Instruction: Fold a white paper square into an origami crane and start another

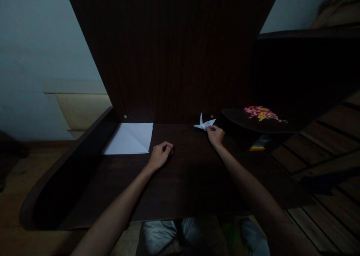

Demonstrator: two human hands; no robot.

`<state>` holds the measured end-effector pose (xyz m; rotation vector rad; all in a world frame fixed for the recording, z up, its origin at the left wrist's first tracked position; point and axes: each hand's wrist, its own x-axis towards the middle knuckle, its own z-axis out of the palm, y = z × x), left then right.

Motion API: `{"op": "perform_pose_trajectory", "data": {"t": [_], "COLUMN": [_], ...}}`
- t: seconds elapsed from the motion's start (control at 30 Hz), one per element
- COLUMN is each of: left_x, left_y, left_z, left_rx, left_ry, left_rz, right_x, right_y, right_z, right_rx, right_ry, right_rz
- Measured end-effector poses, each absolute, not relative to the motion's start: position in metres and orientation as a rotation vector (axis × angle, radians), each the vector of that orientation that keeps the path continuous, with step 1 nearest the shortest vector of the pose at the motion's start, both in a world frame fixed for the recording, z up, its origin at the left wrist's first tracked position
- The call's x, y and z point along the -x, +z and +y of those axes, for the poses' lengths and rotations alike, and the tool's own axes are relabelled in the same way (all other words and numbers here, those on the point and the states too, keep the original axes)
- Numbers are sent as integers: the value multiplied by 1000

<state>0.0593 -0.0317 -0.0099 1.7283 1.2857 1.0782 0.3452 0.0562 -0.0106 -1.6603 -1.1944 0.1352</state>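
A white folded paper crane [203, 125] is at the back of the dark desk, right of the middle. My right hand [216, 135] pinches its near side between thumb and fingers. Its pointed tips stick out to the left, up and right. My left hand [161, 154] rests over the desk with its fingers curled in. Whether anything lies inside those fingers is hidden. Just left of it lies a stack of white square paper [131, 138], its top sheet marked by a diagonal crease.
A dark desk [168, 188] with a raised left side panel [67, 173] stands against a tall dark back panel [174, 61]. On a rounded shelf [239, 122] at the right sits a pile of small colourful pieces [261, 113]. Wooden slats [323, 151] run beyond it.
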Motion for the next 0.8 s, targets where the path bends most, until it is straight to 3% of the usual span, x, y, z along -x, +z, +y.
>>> {"op": "perform_pose_trajectory", "data": {"t": [0.8], "left_x": [-54], "left_y": [-13], "left_z": [-31], "left_rx": [-1850], "left_ry": [1047], "left_rz": [1320], "right_x": [-379], "right_y": [-21], "right_z": [61], "right_rx": [1753], "right_ry": [184], "right_rz": [-1212]}}
